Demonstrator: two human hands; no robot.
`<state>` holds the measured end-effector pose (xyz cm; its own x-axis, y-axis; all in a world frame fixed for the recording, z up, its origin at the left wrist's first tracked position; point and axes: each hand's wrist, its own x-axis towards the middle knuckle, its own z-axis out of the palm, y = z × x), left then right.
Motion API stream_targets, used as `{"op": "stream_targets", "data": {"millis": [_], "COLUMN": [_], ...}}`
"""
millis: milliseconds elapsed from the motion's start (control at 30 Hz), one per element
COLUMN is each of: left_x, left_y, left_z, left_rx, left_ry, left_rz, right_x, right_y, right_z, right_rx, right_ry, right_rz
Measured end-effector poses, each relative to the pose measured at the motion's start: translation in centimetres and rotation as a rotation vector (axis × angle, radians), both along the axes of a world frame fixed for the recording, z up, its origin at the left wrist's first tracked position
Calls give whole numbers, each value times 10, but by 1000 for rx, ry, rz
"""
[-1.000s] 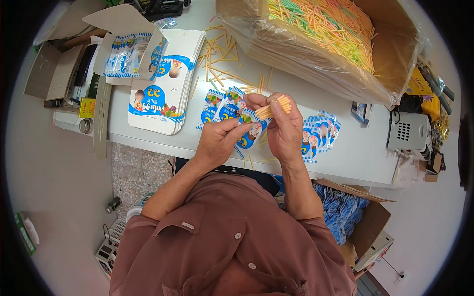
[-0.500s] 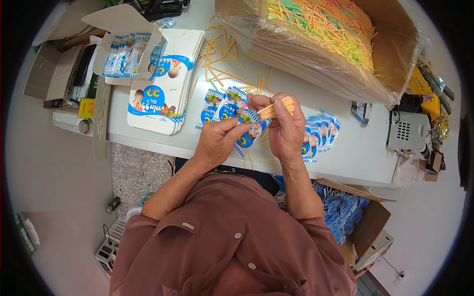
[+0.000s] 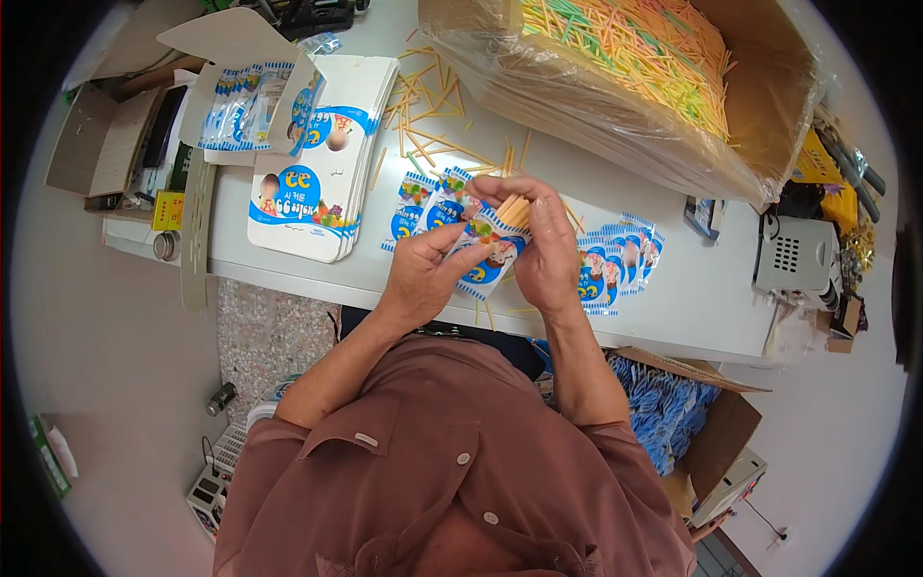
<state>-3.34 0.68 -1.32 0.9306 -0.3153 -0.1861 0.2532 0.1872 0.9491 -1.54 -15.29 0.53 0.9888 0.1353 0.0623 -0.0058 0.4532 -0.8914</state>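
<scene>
My left hand [image 3: 419, 277] pinches a small blue-and-white printed sachet [image 3: 495, 262] by its left side, over the front part of the table. A bundle of thin pale-orange sticks [image 3: 514, 211] stands in the upper end of this sachet, with the tips showing above it. My right hand [image 3: 551, 252] is curled around the sticks and the sachet's right side; its fingers partly hide the sachet's mouth. Several similar flat sachets [image 3: 411, 206] lie just beyond my left hand. More sachets [image 3: 635, 252] are fanned out in a row to the right of my right hand.
A large plastic-lined carton [image 3: 615, 120] full of coloured sticks fills the far right. Loose sticks [image 3: 442, 144] lie scattered mid-table. Flat printed boxes [image 3: 300, 240] are stacked at left, beside an open box of sachets [image 3: 231, 115]. Below the table's right edge stands a carton of blue wrappers [image 3: 659, 409].
The stick bundle has gone from lying sideways in my right fingers to standing in the sachet's upper end. My right hand has closed in around the sachet, which now faces up more fully.
</scene>
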Motion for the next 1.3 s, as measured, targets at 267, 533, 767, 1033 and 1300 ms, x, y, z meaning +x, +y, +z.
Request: {"op": "stream_targets", "data": {"millis": [267, 533, 767, 1033, 1300], "left_x": [-3, -10, 13, 33, 35], "left_y": [1, -3, 9, 7, 19], "left_z": [-9, -11, -8, -21, -20], "left_rx": [-195, -144, 868, 1140, 1114], "left_ry": [74, -77, -561, -521, -485], "left_rz": [55, 57, 252, 173, 230], "right_x": [-8, -57, -80, -76, -56], "right_y": [-3, -17, -95, -102, -124], "right_z": [14, -14, 14, -12, 40], "right_rx": [-436, -460, -519, -1571, -1399], "right_ry": [-205, 169, 395, 302, -145], "right_rz": [38, -65, -200, -354, -578]}}
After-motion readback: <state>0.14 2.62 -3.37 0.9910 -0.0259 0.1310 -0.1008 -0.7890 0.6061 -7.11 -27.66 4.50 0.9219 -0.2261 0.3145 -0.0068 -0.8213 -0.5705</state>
